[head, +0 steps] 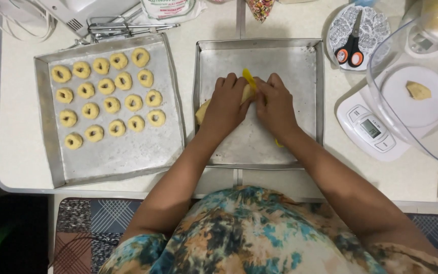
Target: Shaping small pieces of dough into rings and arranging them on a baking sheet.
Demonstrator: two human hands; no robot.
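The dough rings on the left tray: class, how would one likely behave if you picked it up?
A dough ring looks soft and unbaked, so it would probably bend or dent under the fingers. Its thin band around the hole may tear. Lying flat on the tray, it seems unlikely to roll.

Packets up top, one small screen on the right.
At the table's far edge lies a white packet (170, 7) with green print, cut off by the frame; just right of it, a clear bag of multicoloured sprinkles (260, 8). On the right, a white kitchen scale (368, 129) shows a small grey rectangular display (370, 128).
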